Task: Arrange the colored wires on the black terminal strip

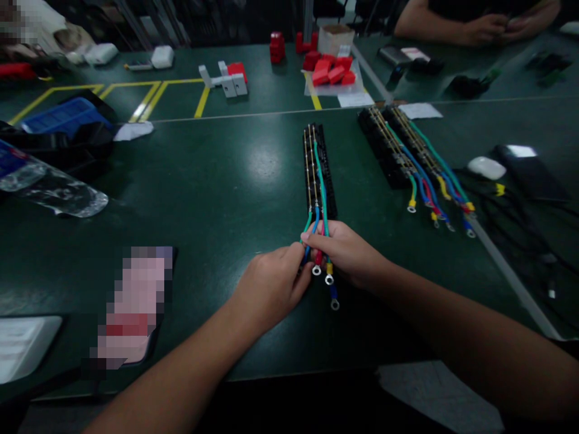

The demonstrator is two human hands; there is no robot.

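Observation:
A long black terminal strip (320, 158) lies lengthwise in the middle of the green table (217, 199). Green and blue wires (322, 187) run along it toward me and end in ring terminals (329, 279) with red, yellow and blue sleeves. My left hand (271, 286) is closed, pinching the wires from the left at the strip's near end. My right hand (346, 252) is closed over the same bundle from the right, fingertips meeting the left hand. The loose terminal ends hang out below both hands.
Two more wired black terminal strips (398, 147) lie to the right. Red blocks (332, 69) and a cardboard box (335, 37) sit at the back. A plastic bag (54, 190) and blue tray (63, 117) are at left. Another person's hands (497, 27) rest at the far right. A phone (529, 172) lies right.

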